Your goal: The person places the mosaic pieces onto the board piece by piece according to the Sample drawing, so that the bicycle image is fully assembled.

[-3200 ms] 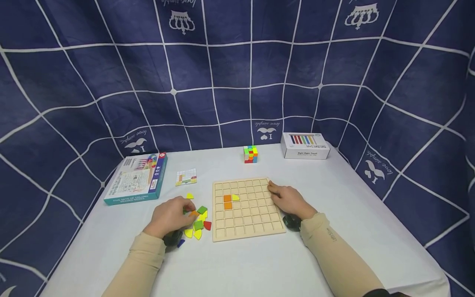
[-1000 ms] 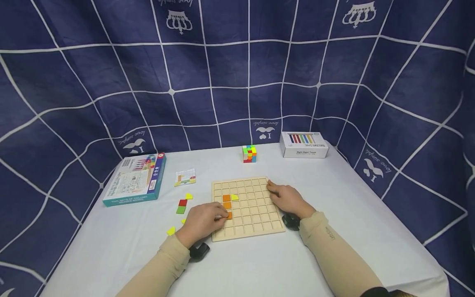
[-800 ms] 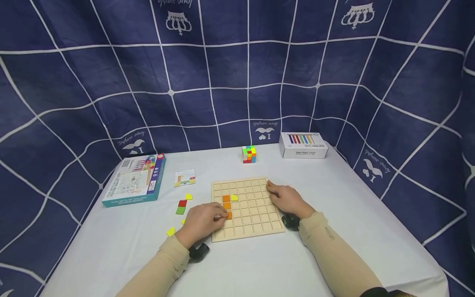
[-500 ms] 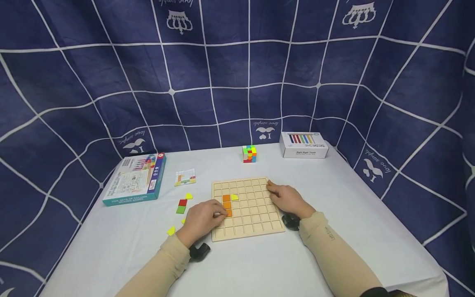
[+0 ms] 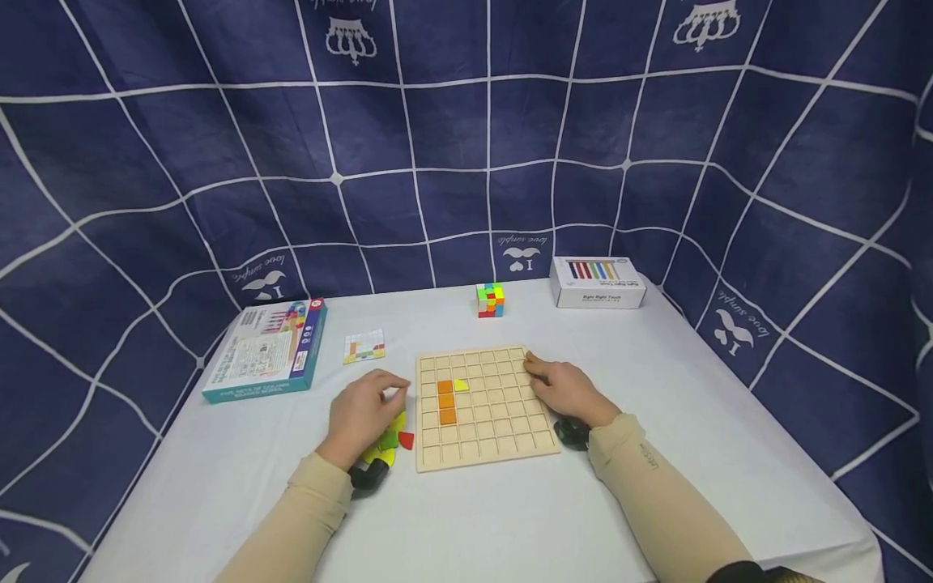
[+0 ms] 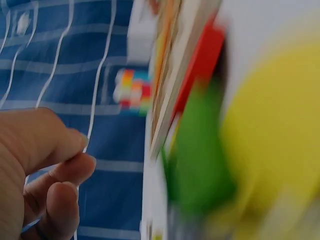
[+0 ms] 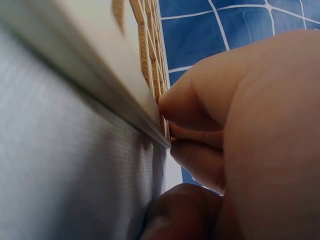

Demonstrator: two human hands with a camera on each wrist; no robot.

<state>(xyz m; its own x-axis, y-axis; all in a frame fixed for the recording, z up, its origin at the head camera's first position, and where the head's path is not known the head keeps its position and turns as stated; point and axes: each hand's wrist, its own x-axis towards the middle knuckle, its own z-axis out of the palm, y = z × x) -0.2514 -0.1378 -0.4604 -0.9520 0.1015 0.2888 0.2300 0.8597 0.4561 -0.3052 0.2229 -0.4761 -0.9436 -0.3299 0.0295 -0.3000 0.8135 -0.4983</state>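
The board (image 5: 503, 421) lies on the table (image 5: 466, 526), its far right corner pinched by the right hand (image 5: 572, 394); a tug there could jolt the orange tiles (image 5: 447, 401) askew. The left hand (image 5: 360, 413), fingers curled with nothing visibly held, hangs over loose pieces (image 5: 390, 440), which its low wrist camera (image 5: 369, 478) might scatter.

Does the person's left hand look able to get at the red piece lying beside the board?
Probably yes. The left hand is close by, and the head view shows the red piece uncovered, between the wooden board and a green piece, with nothing seen blocking it from above.
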